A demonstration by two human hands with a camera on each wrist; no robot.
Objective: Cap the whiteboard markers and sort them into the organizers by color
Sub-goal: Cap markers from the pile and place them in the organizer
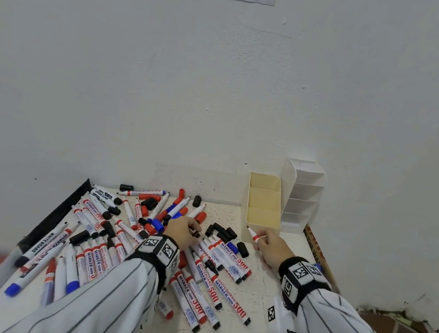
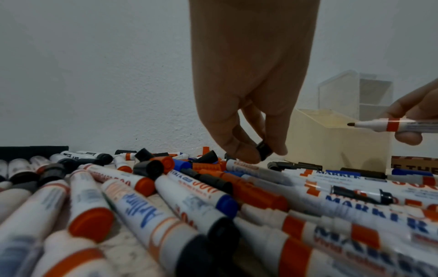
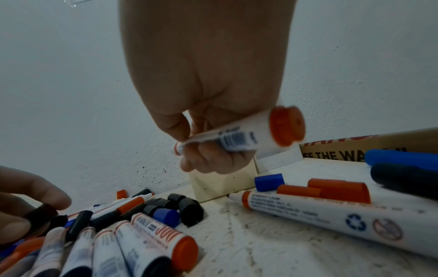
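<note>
My left hand (image 1: 191, 231) hovers just above the marker pile (image 1: 123, 240) and pinches a black cap (image 2: 263, 152) between thumb and fingers. To its right, my right hand (image 1: 261, 242) grips an uncapped white marker (image 1: 254, 236) with a red band, its dark tip pointing left toward the left hand. That marker (image 3: 246, 136) has an orange end plug. Just behind the right hand stands the cream organizer (image 1: 261, 223), with the white organizer (image 1: 307, 178) behind it against the wall. The visible compartments of both hold nothing.
Several markers and loose black, red and blue caps (image 1: 221, 233) litter the white table (image 1: 254, 312). A black strip (image 1: 59, 214) lines the table's left side. A printed cardboard piece (image 1: 319, 253) lies along the right edge. A white tagged device (image 1: 279, 324) lies under my right wrist.
</note>
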